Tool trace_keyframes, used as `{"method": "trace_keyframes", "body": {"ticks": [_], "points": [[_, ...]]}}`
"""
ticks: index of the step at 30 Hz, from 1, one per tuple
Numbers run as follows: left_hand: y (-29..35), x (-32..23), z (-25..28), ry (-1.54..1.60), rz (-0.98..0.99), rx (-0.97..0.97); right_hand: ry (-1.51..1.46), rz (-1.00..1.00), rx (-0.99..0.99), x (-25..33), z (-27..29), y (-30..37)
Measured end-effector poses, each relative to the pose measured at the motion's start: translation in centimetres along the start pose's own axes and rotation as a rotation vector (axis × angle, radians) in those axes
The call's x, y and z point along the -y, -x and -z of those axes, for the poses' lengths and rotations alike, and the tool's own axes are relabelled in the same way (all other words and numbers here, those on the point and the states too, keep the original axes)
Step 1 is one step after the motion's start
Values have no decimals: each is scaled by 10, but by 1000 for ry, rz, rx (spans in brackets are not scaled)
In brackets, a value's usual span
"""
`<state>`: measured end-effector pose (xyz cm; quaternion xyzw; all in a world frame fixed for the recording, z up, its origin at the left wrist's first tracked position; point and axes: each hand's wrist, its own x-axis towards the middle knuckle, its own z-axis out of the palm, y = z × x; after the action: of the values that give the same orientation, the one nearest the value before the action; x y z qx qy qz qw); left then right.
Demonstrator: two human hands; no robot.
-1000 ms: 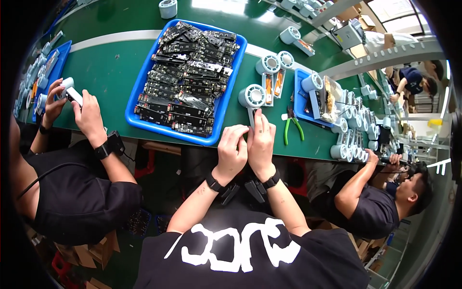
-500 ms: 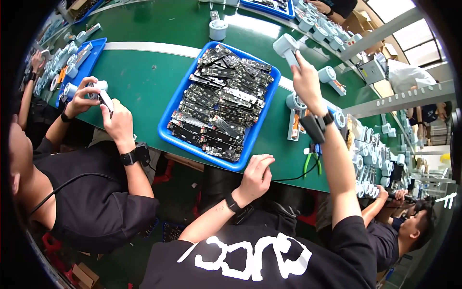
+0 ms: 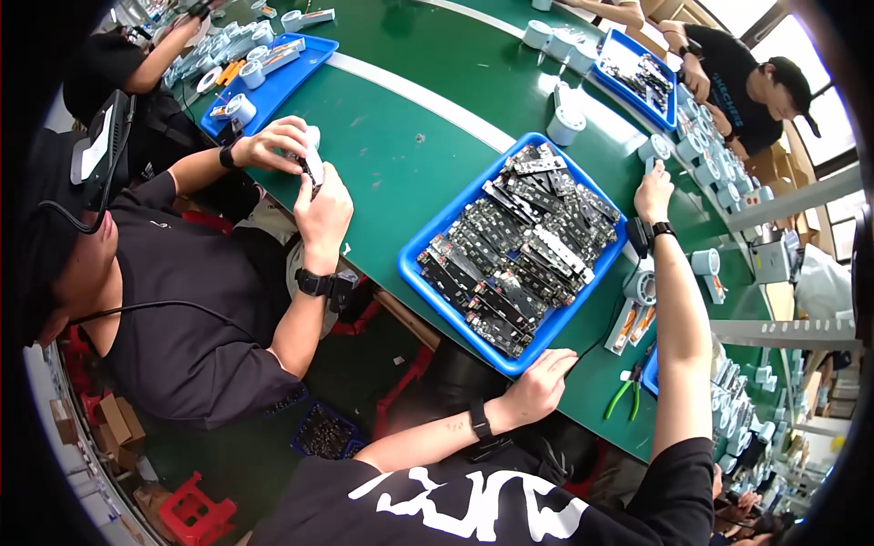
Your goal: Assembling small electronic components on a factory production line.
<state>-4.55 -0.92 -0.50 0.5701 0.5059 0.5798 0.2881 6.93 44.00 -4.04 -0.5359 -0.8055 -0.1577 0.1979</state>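
My right hand (image 3: 654, 193) reaches out past the right side of the tray. Its fingers are closed around the handle of a pale blue fan-shaped housing (image 3: 654, 148), whose round head points away from me; the fingers cover much of the handle. My left hand (image 3: 535, 389) rests at the table's near edge, beside the near corner of a blue tray (image 3: 421, 300). Its fingers are loosely bent and nothing shows in them. Many narrow black circuit boards (image 3: 523, 259) lie piled in that tray. Another pale blue housing (image 3: 566, 125) stands just beyond the tray.
Right of the tray lie an open housing (image 3: 641, 289), green-handled pliers (image 3: 624, 393) and a thin black cable. A co-worker at my left holds a white part (image 3: 314, 159). Opposite sits another person (image 3: 751, 91) behind rows of housings. A metal post (image 3: 792, 333) juts in at right.
My right hand has carried the housing from above the table toward the housings at the far right, and lowered it. My left hand stays near the tray's corner. The view has turned leftward.
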Motion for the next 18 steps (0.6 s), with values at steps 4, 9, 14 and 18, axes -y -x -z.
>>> {"method": "trace_keyframes", "body": {"ticks": [4, 9, 14, 18], "points": [[-6, 6, -3, 18, -41, 16, -129, -146, 166, -24, 18, 1], [-5, 5, 7, -65, 14, -4, 173, -48, 187, -67, 89, -27], [-6, 4, -4, 121, 65, 35, 125, -275, 979, -257, 109, 11], [-1, 5, -3, 125, 104, -3, 53, -407, 995, -224, 113, 40]]}}
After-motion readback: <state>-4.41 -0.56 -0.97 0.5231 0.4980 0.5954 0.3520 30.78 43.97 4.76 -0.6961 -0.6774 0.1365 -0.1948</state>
